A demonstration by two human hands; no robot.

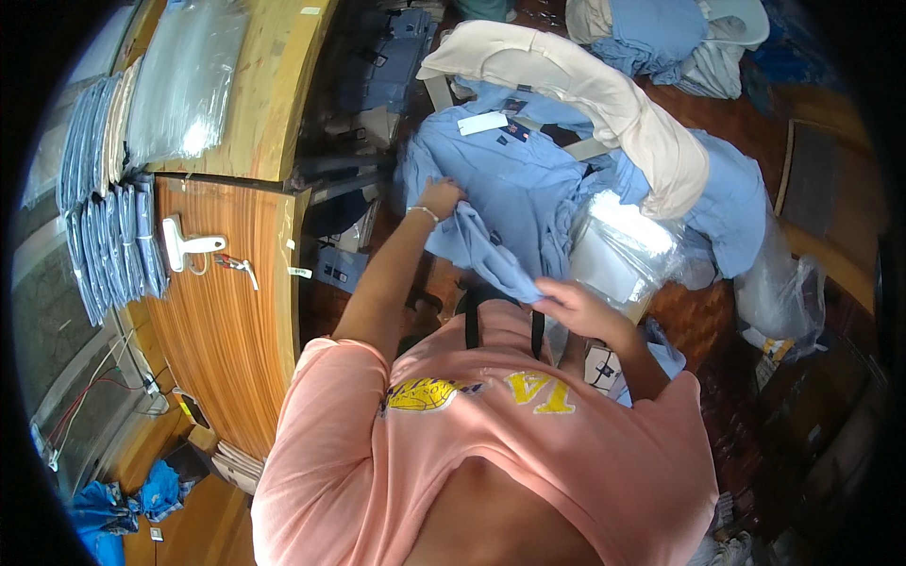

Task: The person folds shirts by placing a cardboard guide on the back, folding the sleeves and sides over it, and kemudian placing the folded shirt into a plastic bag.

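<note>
A light blue shirt (505, 179) lies spread in front of me, with a white tag (482, 123) and a dark label near its collar. At the shirt's left side my left hand (440, 198) is closed on the fabric; a thin bracelet circles that wrist. Lower and to the right, my right hand (571, 306) pinches a corner of the same shirt between thumb and fingers. A bunched fold of cloth runs between the two hands. Beyond the shirt, a cream garment (557, 71) drapes in an arc over more blue clothing.
Clear plastic bags (625, 253) lie right of the shirt. A wooden table (222, 321) on the left carries packed blue garments (118, 250), a stack of clear bags (187, 90) and a white tape dispenser (184, 243). Clothes are heaped on a chair (741, 21) at the far right.
</note>
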